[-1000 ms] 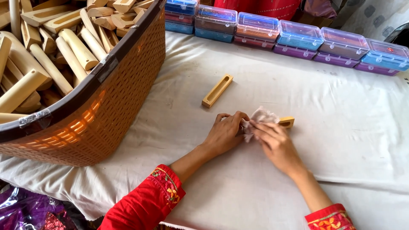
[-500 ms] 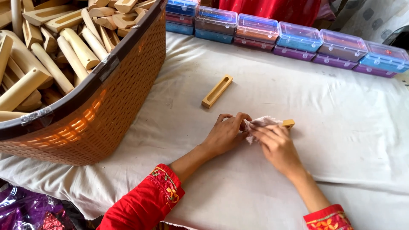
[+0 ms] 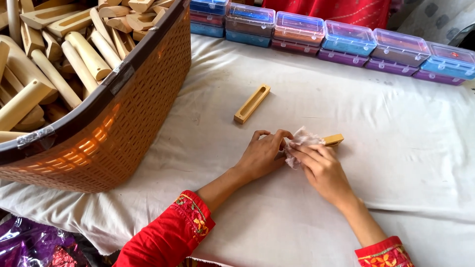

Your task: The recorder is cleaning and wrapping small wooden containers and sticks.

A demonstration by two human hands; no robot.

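My left hand (image 3: 261, 155) and my right hand (image 3: 321, 168) meet on the white cloth-covered table (image 3: 386, 123). Between them lies a short wooden piece (image 3: 333, 140), only its right end showing. My left hand presses on its hidden left end. My right hand holds a crumpled pale cloth (image 3: 299, 140) against the piece. A second wooden piece with a long slot (image 3: 252, 103) lies by itself a little further away, up and to the left.
A large brown woven basket (image 3: 133, 123) full of several wooden sticks and handles stands at the left. A row of several small clear-lidded plastic boxes (image 3: 346, 39) lines the far edge. Purple shiny wrapping (image 3: 29, 244) lies below the table at bottom left.
Both hands and the wrapped wooden piece have stayed in nearly the same place; the cloth has shifted slightly over the piece under my right fingers.
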